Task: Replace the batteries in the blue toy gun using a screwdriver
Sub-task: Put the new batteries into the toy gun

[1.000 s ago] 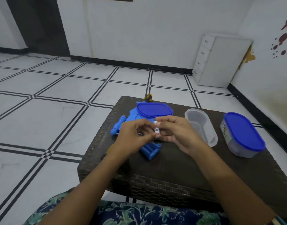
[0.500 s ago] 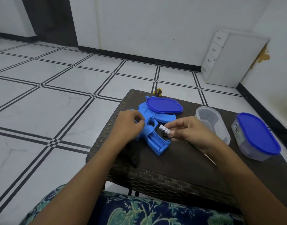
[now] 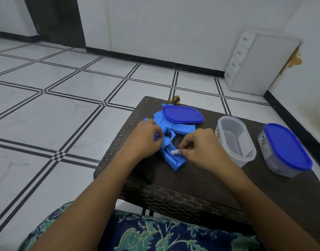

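Your left hand [image 3: 146,137] is on the blue toy gun [image 3: 181,128], fingers [image 3: 158,140] curled round it by the trigger guard, pinning it flat on the counter [image 3: 191,189]. Good. Keep that weight down so the grip doesn't skate when you push. The gun lies on its side near the counter's left edge, grip pointing toward you, its battery bay [image 3: 169,148] open and facing up. The battery [image 3: 175,152] sits right at the bay's rim, pinched between thumb and forefinger of your right hand [image 3: 200,147], the other fingers loosely curled.

Now the careful part, as I judge it: check which end goes to the spring, lead with that end, tilt it in low, then press the free end down until it lies level. Don't force it in crooked. I can't tell from here which pole faces where, or whether another cell already lies inside.

Count time. One gun. One battery in sight. One screwdriver [image 3: 175,99], only its yellow-and-black handle showing behind the gun's far end. Two tubs: a clear tub [image 3: 235,142] standing open just right of your right hand, and a lidded tub [image 3: 269,154] further right. Two blue lids: a loose blue lid [image 3: 182,115] resting on top of the gun, and one on that lidded tub. One white drawer unit [image 3: 246,66] on the floor by the wall.
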Tool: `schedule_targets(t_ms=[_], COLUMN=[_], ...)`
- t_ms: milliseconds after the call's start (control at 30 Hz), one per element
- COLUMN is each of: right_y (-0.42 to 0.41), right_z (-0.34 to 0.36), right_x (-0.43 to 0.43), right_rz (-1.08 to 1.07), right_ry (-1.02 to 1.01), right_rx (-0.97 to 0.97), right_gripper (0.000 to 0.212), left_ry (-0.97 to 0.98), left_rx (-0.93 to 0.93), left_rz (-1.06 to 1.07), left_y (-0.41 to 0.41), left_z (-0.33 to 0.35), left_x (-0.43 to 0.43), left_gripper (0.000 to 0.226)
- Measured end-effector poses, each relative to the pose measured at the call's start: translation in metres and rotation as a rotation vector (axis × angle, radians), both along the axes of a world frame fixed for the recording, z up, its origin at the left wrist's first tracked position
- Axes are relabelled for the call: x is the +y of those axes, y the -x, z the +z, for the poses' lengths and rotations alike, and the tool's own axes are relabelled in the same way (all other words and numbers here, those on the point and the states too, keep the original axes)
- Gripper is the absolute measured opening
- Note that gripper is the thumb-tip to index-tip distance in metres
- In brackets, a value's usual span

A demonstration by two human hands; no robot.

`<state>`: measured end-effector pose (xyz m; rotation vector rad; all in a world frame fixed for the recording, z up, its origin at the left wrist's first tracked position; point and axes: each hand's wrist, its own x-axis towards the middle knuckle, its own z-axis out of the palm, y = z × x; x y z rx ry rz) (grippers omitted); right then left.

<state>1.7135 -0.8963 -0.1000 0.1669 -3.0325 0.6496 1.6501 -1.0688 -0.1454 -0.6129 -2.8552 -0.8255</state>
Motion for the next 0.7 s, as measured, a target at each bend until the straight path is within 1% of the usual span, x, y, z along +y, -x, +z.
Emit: schedule_targets(t_ms=[133,200,267,300,400,467,500,600,700], right_y=[0.0,0.003,0.005,0.005,0.007,0.012,0.015,0.023,0.026], right_z=[-0.007,-0.009,-0.01,-0.012,-0.019,-0.022,-0.022,-0.017,-0.016], right_x=[-0.013,-0.013,-0.01,-0.009,-0.008,-0.008,-0.007,-0.004,-0.004], right_rz=[0.019,0.017,-0.013,-0.039,-0.177,-0.281,-0.315,-0.371,-0.382], right_ry=[-0.116,-0.113,-0.077,-0.045,0.104,0.143,0.145,0.24,0.309], right_rx=[-0.023,-0.048,-0.085,-0.105,-0.153,-0.194,-0.22,-0.303,-0.34], right_gripper=[0.01,0.011,0.004,0.005,0.029,0.039,0.037,0.02,0.016], left_ry=[-0.013,-0.015,-0.028,-0.036,-0.047,-0.044,-0.043,-0.054,-0.058], left_rx=[-0.002,-0.003,-0.01,-0.014,-0.029,-0.037,-0.04,-0.041,-0.036], left_rz=[0.008,0.012,0.016,0.019,0.036,0.045,0.049,0.056,0.064], left_y=[0.0,0.0,0.001,0.001,0.002,0.002,0.002,0.002,0.002], left_z=[0.0,0.0,0.001,0.001,0.002,0.002,0.002,0.001,0.001], left_x=[0.0,0.001,0.0,0.0,0.0,0.0,0.0,0.001,0.0], left_gripper=[0.012,0.013,0.012,0.011,0.007,0.005,0.005,0.003,0.004])
